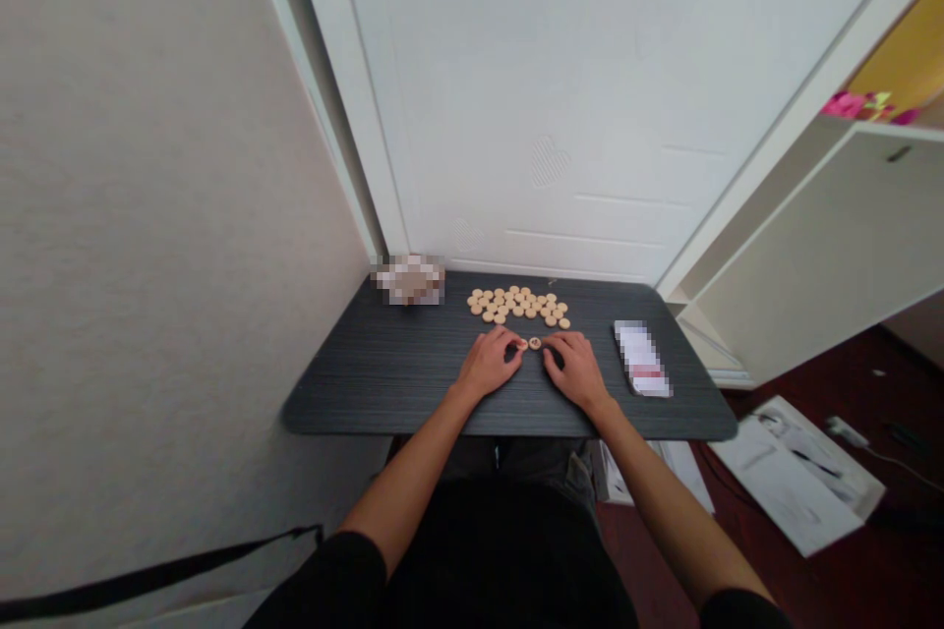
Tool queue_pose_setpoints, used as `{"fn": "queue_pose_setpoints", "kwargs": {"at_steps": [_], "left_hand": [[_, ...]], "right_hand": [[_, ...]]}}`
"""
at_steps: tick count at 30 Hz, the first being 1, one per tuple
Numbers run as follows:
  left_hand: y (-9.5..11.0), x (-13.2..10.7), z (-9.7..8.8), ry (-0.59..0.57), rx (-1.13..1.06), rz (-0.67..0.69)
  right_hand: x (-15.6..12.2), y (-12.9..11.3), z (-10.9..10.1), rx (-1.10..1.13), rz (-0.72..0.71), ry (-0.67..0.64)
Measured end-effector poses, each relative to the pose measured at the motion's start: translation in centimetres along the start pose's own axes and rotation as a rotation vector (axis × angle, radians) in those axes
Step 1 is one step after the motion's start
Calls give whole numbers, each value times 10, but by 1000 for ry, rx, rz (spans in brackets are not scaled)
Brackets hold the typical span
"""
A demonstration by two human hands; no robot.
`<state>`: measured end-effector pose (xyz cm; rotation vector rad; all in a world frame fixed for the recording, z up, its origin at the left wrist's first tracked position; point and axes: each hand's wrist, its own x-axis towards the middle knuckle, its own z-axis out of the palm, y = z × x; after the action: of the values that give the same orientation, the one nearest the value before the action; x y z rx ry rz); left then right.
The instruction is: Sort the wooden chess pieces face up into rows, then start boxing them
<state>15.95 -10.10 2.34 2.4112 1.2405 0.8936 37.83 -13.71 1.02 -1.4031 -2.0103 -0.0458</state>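
My left hand (490, 361) is closed in a pinch, thumb and index finger on the edge of a round wooden chess piece (523, 345) with a reddish mark. Right beside it lies a second chess piece (535, 343) with a dark mark, flat on the table. Just to the right of that piece, my right hand (573, 366) rests with thumb and index finger apart and curved. Nothing shows between its fingers. Behind both hands, several more pale wooden chess pieces (517, 301) lie in a loose cluster, seemingly blank on top at this distance.
The dark wood-grain table (383, 369) has rounded corners and stands against a white panel door (546, 98). A blurred-out bundle (410, 279) sits at its back left. On the right lies a white, pixelated flat item (642, 359). An open white box (800, 472) is on the floor.
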Motion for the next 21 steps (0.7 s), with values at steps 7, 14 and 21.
{"fn": "queue_pose_setpoints", "kwargs": {"at_steps": [7, 14, 21], "left_hand": [[1, 0, -1, -15, 0, -3], [1, 1, -1, -56, 0, 7], [2, 2, -1, -39, 16, -24]], "right_hand": [[4, 35, 8, -29, 174, 201], [-1, 34, 11, -57, 166, 80], [3, 21, 7, 40, 51, -26]]}}
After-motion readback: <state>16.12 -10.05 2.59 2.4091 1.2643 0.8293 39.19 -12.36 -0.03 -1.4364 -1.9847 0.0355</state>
